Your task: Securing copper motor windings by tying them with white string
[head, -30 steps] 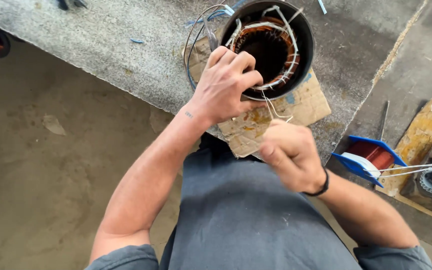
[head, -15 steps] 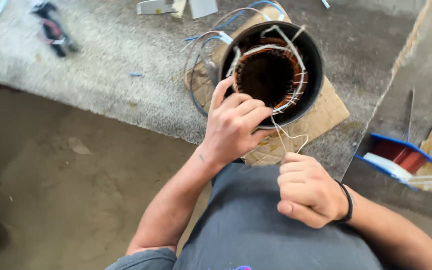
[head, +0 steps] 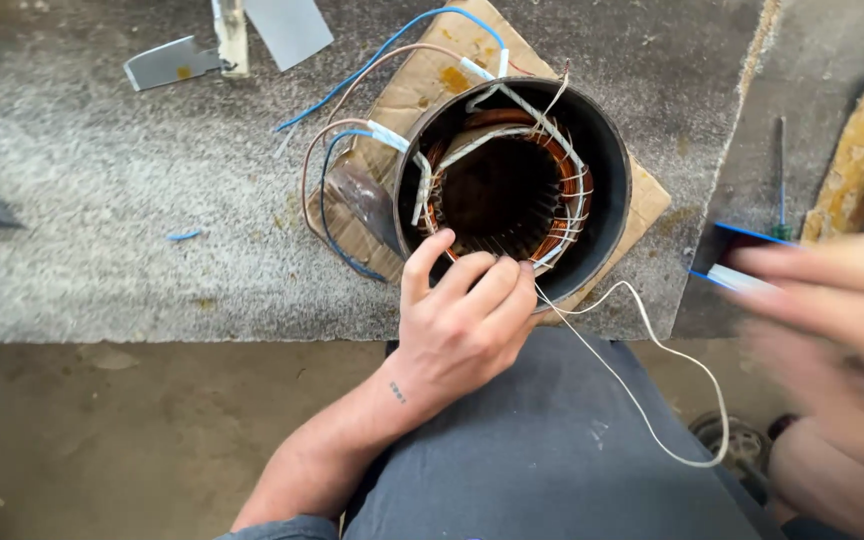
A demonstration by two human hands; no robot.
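A grey concrete slab (head: 102, 250) fills the upper half of the frame. At upper centre a sheet of cardboard (head: 422, 90) lies on it, and on that stands a dark motor stator (head: 607, 200), open end up, with copper windings (head: 552, 160) inside. Blue and brown lead wires (head: 327, 170) loop out to its left. The left hand (head: 462, 325) at centre rests its fingers, close together, on the stator's near rim. The right hand (head: 832, 330), blurred at the right edge, is spread open. 1 white cord (head: 652, 400) loops from the rim down to lower right.
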